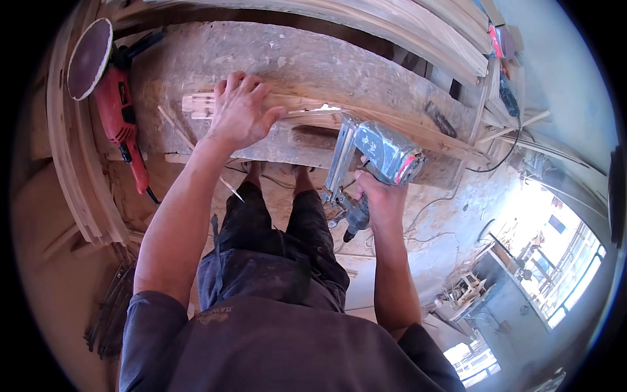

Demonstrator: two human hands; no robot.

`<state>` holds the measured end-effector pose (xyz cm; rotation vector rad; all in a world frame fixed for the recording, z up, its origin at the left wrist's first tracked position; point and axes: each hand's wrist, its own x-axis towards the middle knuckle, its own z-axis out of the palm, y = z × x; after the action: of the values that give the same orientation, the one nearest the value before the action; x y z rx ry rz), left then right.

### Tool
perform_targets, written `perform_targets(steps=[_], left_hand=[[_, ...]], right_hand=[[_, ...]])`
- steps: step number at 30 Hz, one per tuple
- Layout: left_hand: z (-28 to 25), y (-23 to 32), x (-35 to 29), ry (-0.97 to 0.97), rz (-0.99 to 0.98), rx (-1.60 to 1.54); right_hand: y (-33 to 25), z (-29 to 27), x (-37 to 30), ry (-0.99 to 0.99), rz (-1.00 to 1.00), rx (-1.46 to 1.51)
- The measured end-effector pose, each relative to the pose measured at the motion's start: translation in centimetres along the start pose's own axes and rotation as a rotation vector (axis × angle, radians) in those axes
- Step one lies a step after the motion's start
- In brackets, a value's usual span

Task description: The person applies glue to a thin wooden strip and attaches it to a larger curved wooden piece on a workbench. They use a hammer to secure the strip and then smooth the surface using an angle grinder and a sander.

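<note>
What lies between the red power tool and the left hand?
The head view shows a thin stick, then the end of the wood under the left hand.

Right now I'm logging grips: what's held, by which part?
Nail gun, by its handle, in the right hand; the left hand rests on the wood.

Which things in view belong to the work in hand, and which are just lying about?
In use:
- wooden strip, under the left hand
- nail gun, gripped by the right hand
- workbench

Apparently lying about:
- red power tool with round disc
- thin stick
- boards beyond the bench
</note>
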<state>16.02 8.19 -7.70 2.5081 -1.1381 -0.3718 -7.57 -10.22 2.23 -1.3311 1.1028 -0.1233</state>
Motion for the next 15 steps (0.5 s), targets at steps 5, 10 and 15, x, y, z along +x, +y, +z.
perform_targets(steps=[5,10,15], left_hand=[[-0.3,0.2,-0.1,-0.012,-0.007,-0.011],[-0.6,0.3,0.0,0.003,-0.001,-0.017],[-0.7,0.3,0.2,0.001,-0.01,-0.013]], right_hand=[[-0.6,1.1,0.4,0.033,0.019,-0.041],[-1.7,1.6,0.4,0.046,0.035,-0.151],[-2.0,1.3,-0.2,0.081,0.034,-0.168]])
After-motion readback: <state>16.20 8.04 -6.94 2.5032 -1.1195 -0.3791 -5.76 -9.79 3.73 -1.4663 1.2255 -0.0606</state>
